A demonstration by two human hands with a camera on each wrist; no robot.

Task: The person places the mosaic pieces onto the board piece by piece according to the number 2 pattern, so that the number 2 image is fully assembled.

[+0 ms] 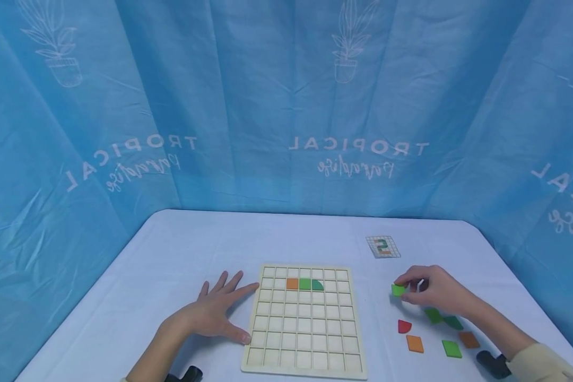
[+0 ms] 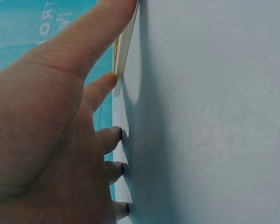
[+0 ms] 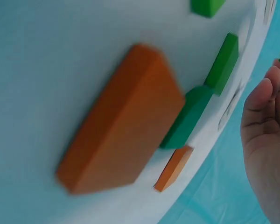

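My left hand (image 1: 209, 314) lies spread at the left side of a pale wooden grid board (image 1: 303, 358). Its thumb and index fingertips touch the board's edge, while the other fingertips rest on the table in the left wrist view. To the right of the board, my right hand (image 1: 440, 291) pinches a green square tile (image 1: 398, 290) between thumb and fingers, above the white table. In one row near the board's far end sit an orange square tile (image 1: 292, 284), a green square tile (image 1: 305, 284) and a dark green quarter-round tile (image 1: 317, 285).
Loose tiles lie around my right forearm: a red quarter-round (image 1: 404, 326), orange squares (image 1: 415, 344) (image 3: 121, 126), green squares (image 1: 452, 349) and a dark green quarter-round (image 3: 189, 119). A pattern card (image 1: 383, 246) showing a 2 lies farther back. Blue curtains (image 1: 267, 106) surround the table.
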